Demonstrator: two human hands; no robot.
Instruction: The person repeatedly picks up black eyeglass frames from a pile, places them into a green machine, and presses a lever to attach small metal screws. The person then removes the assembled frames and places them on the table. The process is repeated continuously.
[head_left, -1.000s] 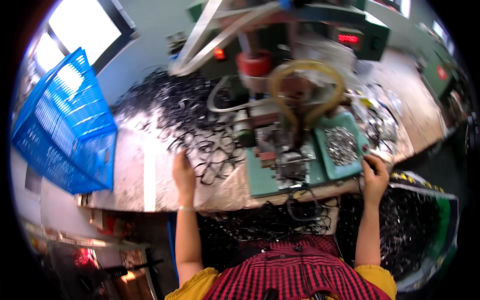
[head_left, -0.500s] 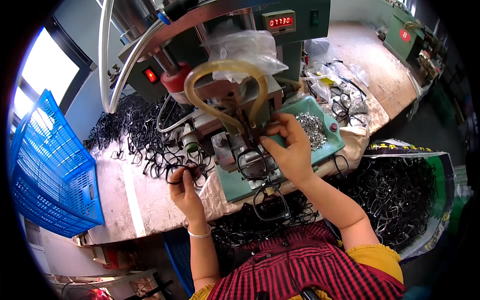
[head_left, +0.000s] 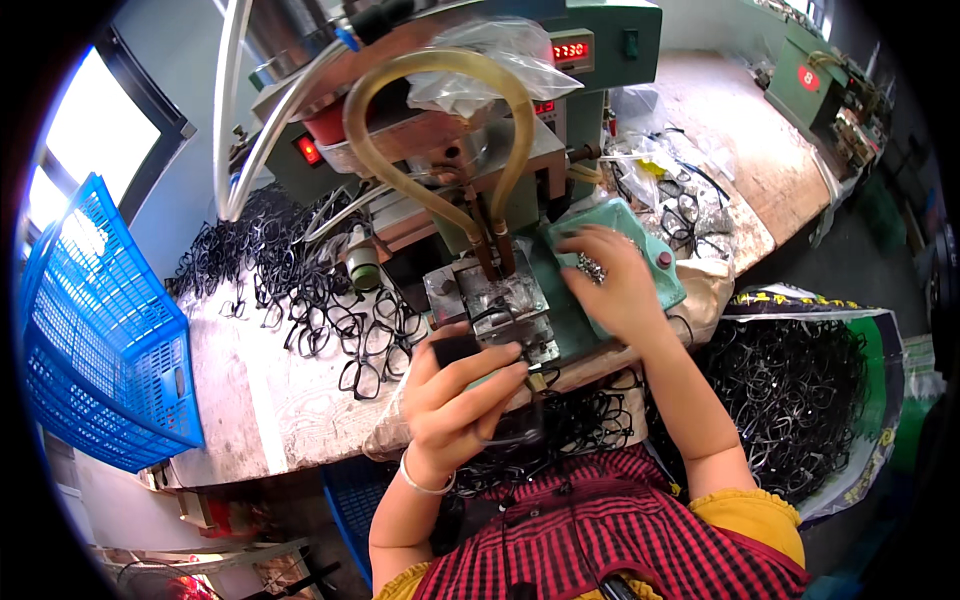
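Observation:
My left hand (head_left: 455,405) is closed at the front of the press, its fingers curled round a black glasses frame (head_left: 520,437) blurred by motion. A dark block-like patch (head_left: 456,348) shows by its index finger; I cannot make out what it is. Just beyond the fingertips is the metal fixture (head_left: 500,300), with two brown tube ends coming down onto it. My right hand (head_left: 620,285) hovers over the green tray (head_left: 665,285), thumb and fingers apart. Small shiny metal parts (head_left: 590,268) show between them. The hand hides much of the tray.
Many black glasses frames (head_left: 320,310) lie heaped left of the press. A blue plastic basket (head_left: 110,340) stands at the far left. At right is a large sack (head_left: 790,400) full of dark frames. A yellowish hose (head_left: 440,60) loops in front of the press.
My left hand has come right and nearer, from the frame pile to the fixture. The glasses frame at the fixture has come away. My right hand has moved right, from the fixture to the tray.

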